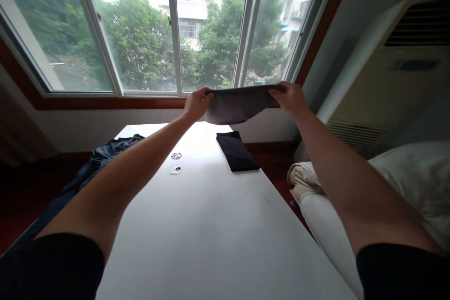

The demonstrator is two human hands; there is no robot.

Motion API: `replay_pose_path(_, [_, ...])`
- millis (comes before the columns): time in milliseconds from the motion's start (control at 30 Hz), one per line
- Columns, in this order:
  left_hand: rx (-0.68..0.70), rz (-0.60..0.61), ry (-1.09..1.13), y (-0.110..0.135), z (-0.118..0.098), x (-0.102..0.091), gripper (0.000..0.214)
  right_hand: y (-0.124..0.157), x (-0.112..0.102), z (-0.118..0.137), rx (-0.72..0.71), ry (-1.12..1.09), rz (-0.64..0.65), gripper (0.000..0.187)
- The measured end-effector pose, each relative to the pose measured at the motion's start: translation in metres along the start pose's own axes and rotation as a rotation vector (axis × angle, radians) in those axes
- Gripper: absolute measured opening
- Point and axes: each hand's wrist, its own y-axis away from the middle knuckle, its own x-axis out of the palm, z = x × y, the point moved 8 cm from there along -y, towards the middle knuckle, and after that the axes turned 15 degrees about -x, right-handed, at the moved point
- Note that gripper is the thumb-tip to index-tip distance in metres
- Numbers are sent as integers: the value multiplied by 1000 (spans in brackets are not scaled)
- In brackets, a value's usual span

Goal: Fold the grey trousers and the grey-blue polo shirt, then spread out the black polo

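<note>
A dark grey piece of cloth (239, 105) is stretched in the air above the far end of the white table (197, 225). My left hand (198, 103) pinches its upper left corner, and my right hand (288, 97) grips the upper right corner. Between them the top edge runs nearly straight, while the lower edge hangs loose. What kind of garment it is, I cannot tell. Below it, a folded black cloth (237, 151) lies flat by the table's right edge.
Dark blue clothing (114, 152) is heaped along the table's left edge. Round grommets (175, 169) are set in the tabletop. A sliding window (176, 33) spans the wall ahead. To the right stand an air conditioner (372, 75) and a seat with pale fabric (333, 211).
</note>
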Motion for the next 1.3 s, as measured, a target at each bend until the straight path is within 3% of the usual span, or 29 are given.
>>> replay_pose_path(100, [-13,98,-215,46,40,51,25,58,30,-24,60,110,161,28])
replay_pose_path(200, [42,324,-507,123,79,108,29,132,70,-39,104,199,430,25])
replay_pose_path(333, [142,543,-574,216,108,153,13,233,131,-46,193,-24,1148,20])
replay_pose_path(400, [165,589,-596,241,117,162,15,248,141,-50,229,-38,1186,20])
replay_pose_path(567, [215,663,-610,253,131,152,16,227,168,-38,162,37,881,33])
replay_pose_path(700, [208,675,-643,249,150,112,19,232,201,-1,106,80,681,51])
replay_pose_path(800, [123,626,-719,241,178,61,20,251,233,29,80,82,704,51])
replay_pose_path(867, [30,566,-791,234,202,14,20,259,253,42,65,70,782,48])
replay_pose_path(967, [-172,412,-924,221,239,-71,22,250,268,45,97,81,817,38])
replay_pose_path(1100, [-496,105,-1086,224,281,-190,33,227,277,57,128,35,723,29])
replay_pose_path(1167, [-752,-59,-1151,239,301,-241,41,223,285,75,112,-17,665,25])
replay_pose_path(1233, [-922,-114,-1169,256,314,-267,44,225,297,97,87,-83,619,23])
replay_pose_path(1300, [-935,-66,-1155,261,317,-269,39,228,311,121,64,-156,583,22])
